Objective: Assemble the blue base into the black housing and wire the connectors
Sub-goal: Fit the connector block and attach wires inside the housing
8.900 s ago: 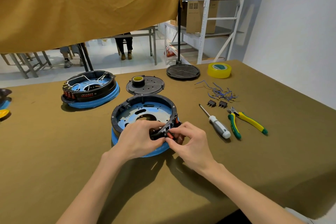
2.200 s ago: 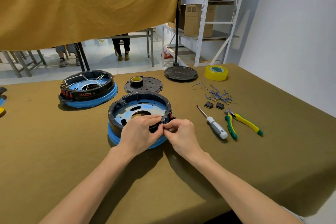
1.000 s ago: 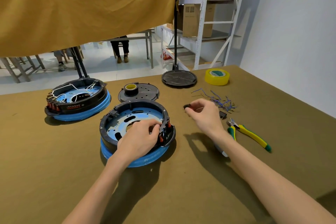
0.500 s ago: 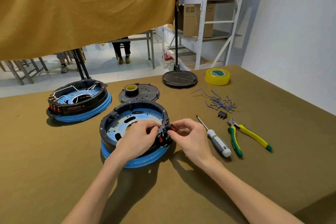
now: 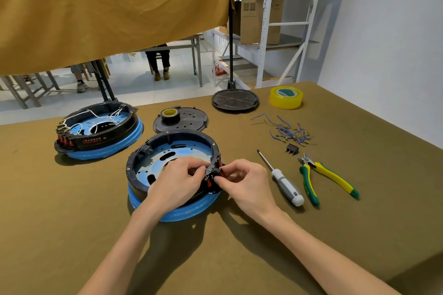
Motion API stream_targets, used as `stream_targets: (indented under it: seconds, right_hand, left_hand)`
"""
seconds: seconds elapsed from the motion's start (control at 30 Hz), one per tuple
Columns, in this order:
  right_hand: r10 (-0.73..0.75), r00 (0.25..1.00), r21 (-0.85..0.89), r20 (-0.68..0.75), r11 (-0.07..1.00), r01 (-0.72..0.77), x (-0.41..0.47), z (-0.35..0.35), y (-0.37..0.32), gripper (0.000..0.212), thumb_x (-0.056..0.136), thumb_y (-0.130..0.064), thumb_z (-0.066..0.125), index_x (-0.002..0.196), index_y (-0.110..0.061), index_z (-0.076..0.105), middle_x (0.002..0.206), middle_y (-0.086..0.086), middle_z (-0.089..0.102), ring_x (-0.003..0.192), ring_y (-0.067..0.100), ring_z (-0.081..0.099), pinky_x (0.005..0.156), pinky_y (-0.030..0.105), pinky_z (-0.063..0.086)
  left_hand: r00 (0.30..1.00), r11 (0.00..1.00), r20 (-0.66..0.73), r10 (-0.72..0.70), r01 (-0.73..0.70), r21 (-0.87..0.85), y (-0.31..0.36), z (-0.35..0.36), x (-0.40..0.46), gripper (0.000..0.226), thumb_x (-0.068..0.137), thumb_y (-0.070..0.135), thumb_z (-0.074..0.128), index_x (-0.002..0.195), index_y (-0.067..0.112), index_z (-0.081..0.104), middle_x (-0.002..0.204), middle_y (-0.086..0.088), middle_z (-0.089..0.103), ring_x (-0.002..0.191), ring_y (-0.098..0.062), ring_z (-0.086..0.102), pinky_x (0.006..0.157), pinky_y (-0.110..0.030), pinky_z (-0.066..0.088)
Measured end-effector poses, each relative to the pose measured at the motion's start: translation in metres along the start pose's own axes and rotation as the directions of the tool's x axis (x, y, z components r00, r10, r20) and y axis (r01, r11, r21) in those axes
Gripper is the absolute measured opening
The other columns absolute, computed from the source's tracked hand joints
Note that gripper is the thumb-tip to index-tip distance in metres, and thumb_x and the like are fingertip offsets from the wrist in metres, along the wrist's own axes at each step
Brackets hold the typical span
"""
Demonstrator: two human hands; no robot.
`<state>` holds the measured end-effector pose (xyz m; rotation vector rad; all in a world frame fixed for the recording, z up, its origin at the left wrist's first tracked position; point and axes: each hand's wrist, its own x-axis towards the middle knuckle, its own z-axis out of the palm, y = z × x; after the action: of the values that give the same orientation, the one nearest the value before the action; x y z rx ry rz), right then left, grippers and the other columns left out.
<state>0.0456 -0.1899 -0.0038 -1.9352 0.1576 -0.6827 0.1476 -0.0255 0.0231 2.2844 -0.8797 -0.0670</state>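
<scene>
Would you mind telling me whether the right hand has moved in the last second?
Yes. The right hand came back from the loose connectors near the pliers to the black housing rim.

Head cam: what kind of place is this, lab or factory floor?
Most likely a small assembly workshop. A cloth-covered workbench holds a screwdriver, pliers and loose blue wires; a second wired unit sits alongside, and metal shelving with cardboard boxes stands behind.
</scene>
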Motion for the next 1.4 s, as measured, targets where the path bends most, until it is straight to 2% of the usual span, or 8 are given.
stream_targets:
  seconds: [0.17,0.4,0.6,0.8,0.97,1.1,1.27,1.4]
  right_hand:
    - [-0.002,1.000,-0.009,-0.026,1.000,0.002,-0.002,0.000,0.000,0.013,0.082,-0.014,0.084,0.092,-0.017,0.077,0.088,-0.008,0.074,0.077,0.011,0.070,0.071,0.030,0.062]
    - [-0.023,0.999,-0.046,-0.030,0.999,0.022,-0.006,0.003,0.005,0.014,0.080,-0.014,0.086,0.089,-0.020,0.076,0.086,-0.011,0.071,0.077,0.010,0.068,0.069,0.026,0.059]
    - [-0.026,1.000,-0.058,-0.008,0.998,0.026,-0.004,0.009,0.003,0.013,0.083,-0.018,0.084,0.093,-0.019,0.076,0.089,-0.012,0.072,0.081,0.008,0.069,0.071,0.023,0.060]
    - [-0.113,0.991,-0.145,0.077,0.982,0.123,0.001,-0.003,-0.003,0.015,0.088,-0.015,0.079,0.103,-0.011,0.079,0.094,-0.003,0.073,0.083,0.005,0.066,0.072,0.015,0.054]
    - [-0.157,0.981,-0.186,0.116,0.966,0.177,0.001,-0.006,-0.005,0.018,0.092,-0.015,0.076,0.108,-0.008,0.079,0.096,0.001,0.073,0.082,0.006,0.064,0.073,0.015,0.052]
    - [-0.165,0.976,-0.201,0.144,0.961,0.192,0.006,-0.001,-0.008,0.019,0.093,-0.019,0.075,0.110,-0.011,0.079,0.096,-0.001,0.072,0.083,0.006,0.064,0.073,0.016,0.054]
    - [-0.133,0.987,-0.169,0.086,0.975,0.146,0.003,0.004,-0.003,0.018,0.089,-0.017,0.079,0.106,-0.016,0.078,0.095,-0.007,0.072,0.085,0.002,0.066,0.072,0.013,0.054]
    - [-0.131,0.985,-0.165,0.111,0.975,0.149,0.007,0.003,-0.001,0.014,0.089,-0.015,0.078,0.103,-0.014,0.078,0.093,-0.006,0.071,0.083,0.004,0.066,0.072,0.014,0.054]
  left_hand:
    - [1.000,1.000,0.008,0.017,-0.017,-0.003,0.002,-0.001,-0.001,0.030,0.104,0.031,0.051,0.123,0.033,0.074,0.111,0.020,0.072,0.106,0.000,0.062,0.096,-0.036,0.054]
    - [1.000,1.000,-0.017,0.010,-0.010,-0.005,0.002,-0.001,-0.003,0.029,0.103,0.031,0.051,0.120,0.035,0.075,0.106,0.024,0.073,0.102,0.004,0.063,0.092,-0.035,0.056]
    - [1.000,1.000,-0.017,-0.003,0.003,0.012,0.000,0.000,-0.001,0.031,0.102,0.033,0.052,0.126,0.033,0.073,0.117,0.020,0.072,0.108,0.003,0.062,0.098,-0.035,0.055]
    - [1.000,1.000,-0.021,-0.009,0.010,0.018,0.002,0.001,-0.002,0.031,0.102,0.035,0.051,0.124,0.036,0.073,0.108,0.021,0.074,0.101,0.001,0.064,0.091,-0.039,0.058]
    - [1.000,1.000,-0.003,0.004,-0.004,0.002,0.002,0.001,-0.003,0.031,0.102,0.035,0.050,0.121,0.040,0.074,0.100,0.020,0.075,0.095,-0.003,0.066,0.084,-0.043,0.059]
    - [1.000,1.000,0.013,0.015,-0.015,-0.007,0.001,0.001,-0.003,0.030,0.103,0.034,0.050,0.117,0.040,0.075,0.098,0.022,0.075,0.096,-0.002,0.066,0.084,-0.041,0.059]
    - [1.000,1.000,-0.007,0.010,-0.010,-0.006,0.003,0.000,-0.005,0.030,0.102,0.035,0.050,0.118,0.043,0.074,0.100,0.024,0.074,0.097,0.000,0.065,0.084,-0.040,0.059]
    - [1.000,1.000,0.001,0.002,-0.002,0.007,0.003,0.000,-0.005,0.033,0.100,0.041,0.044,0.113,0.043,0.074,0.098,0.020,0.074,0.097,-0.005,0.065,0.084,-0.042,0.057]
